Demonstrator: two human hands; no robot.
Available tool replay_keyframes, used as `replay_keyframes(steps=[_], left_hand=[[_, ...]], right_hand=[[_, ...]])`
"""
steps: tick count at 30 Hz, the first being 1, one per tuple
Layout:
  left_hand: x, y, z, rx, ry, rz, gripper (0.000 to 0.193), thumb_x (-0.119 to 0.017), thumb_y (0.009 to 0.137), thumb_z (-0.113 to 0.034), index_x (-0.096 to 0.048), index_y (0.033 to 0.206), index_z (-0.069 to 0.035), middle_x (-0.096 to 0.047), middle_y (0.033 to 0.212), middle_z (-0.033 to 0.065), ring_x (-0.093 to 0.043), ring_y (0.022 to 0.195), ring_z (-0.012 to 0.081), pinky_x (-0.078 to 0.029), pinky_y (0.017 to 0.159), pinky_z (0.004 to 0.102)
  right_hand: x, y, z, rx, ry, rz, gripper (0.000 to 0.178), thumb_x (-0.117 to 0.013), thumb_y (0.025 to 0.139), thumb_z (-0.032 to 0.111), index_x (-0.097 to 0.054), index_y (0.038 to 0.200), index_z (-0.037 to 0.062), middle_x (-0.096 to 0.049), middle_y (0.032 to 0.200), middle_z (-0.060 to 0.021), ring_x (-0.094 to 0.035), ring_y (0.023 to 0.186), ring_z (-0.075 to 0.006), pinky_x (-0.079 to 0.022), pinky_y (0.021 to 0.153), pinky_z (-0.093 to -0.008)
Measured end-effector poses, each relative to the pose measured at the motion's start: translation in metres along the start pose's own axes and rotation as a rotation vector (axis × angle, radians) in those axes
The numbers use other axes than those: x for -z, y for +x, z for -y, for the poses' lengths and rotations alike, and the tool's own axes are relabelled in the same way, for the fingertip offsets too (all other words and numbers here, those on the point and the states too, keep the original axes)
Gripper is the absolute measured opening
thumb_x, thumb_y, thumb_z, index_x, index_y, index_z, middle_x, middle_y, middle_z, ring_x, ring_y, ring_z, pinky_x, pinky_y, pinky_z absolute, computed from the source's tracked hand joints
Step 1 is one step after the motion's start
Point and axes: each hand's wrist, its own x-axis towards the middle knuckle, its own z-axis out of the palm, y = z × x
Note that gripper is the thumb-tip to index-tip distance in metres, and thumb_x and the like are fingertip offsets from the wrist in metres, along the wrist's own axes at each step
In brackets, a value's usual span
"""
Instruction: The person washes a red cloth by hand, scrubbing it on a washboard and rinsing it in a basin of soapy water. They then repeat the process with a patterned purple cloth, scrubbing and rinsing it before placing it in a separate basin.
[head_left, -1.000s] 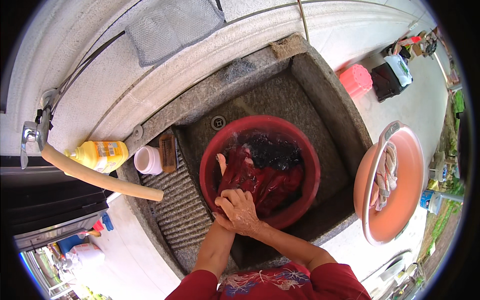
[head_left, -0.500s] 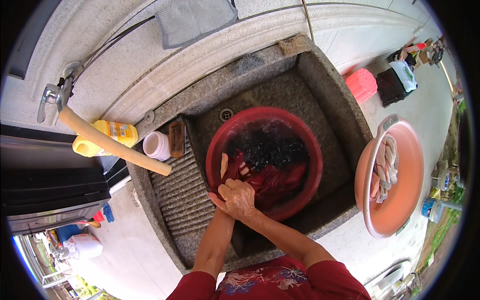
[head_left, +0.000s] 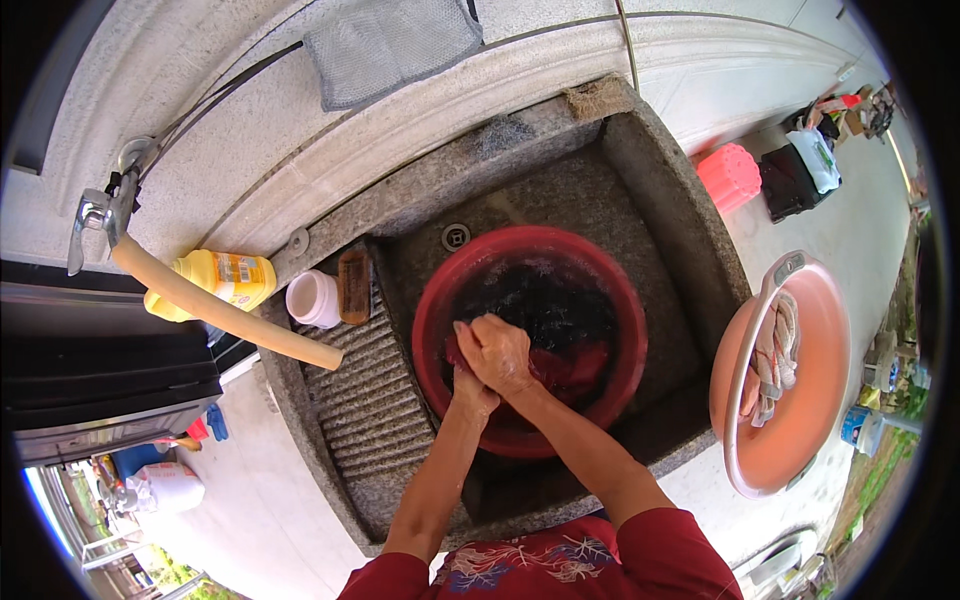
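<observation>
A red basin [head_left: 632, 345] of dark water stands in the stone sink. Red cloth [head_left: 580, 368] lies partly under the water at the basin's near side, and a bit of it shows beside my fingers. Over the basin's left part, my right hand [head_left: 498, 352] is closed in a fist against my left hand [head_left: 472, 388], both gripping the red cloth. My left hand's fingers are mostly hidden behind the right. Farther back, a dark mass [head_left: 540, 300] fills the water; whether it is cloth or only water I cannot tell.
Left of the basin is the sink's ribbed washboard [head_left: 370, 430], with a brush [head_left: 354, 286] and a white tub [head_left: 314, 298] above it. A tap hose [head_left: 230, 315] crosses a yellow jug [head_left: 245, 278]. At right stands an orange basin [head_left: 800, 440] holding light cloth [head_left: 775, 355].
My hands have shifted up and right, farther over the basin, with the right hand now higher. Less red cloth shows above the water.
</observation>
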Motion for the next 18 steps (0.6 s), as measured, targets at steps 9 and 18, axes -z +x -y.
replay_keyframes(steps=[9,18], left_hand=[[-0.010,0.046,-0.019,-0.671,1.216,-0.255,0.054,-0.060,0.090,-0.024,-0.036,0.137,-0.013,-0.049,0.127,0.0098,-0.047,0.117,0.0266,-0.034,0.102,0.0390],[0.019,0.078,-0.022,-0.221,1.731,-0.553,0.058,-0.063,0.080,-0.015,-0.039,0.132,-0.009,-0.055,0.121,0.0152,-0.048,0.119,0.0332,-0.038,0.100,0.0402]], right_hand=[[0.003,0.047,-0.113,-0.227,-0.479,-0.211,0.030,-0.059,0.085,0.042,-0.064,0.107,0.0226,-0.053,0.106,-0.0075,-0.057,0.090,-0.0307,-0.049,0.063,-0.0448],[-0.026,0.040,-0.154,-0.185,-0.474,0.202,0.050,-0.072,0.070,0.020,-0.054,0.117,0.0179,-0.046,0.120,-0.0126,-0.051,0.107,-0.0351,-0.046,0.084,-0.0469]])
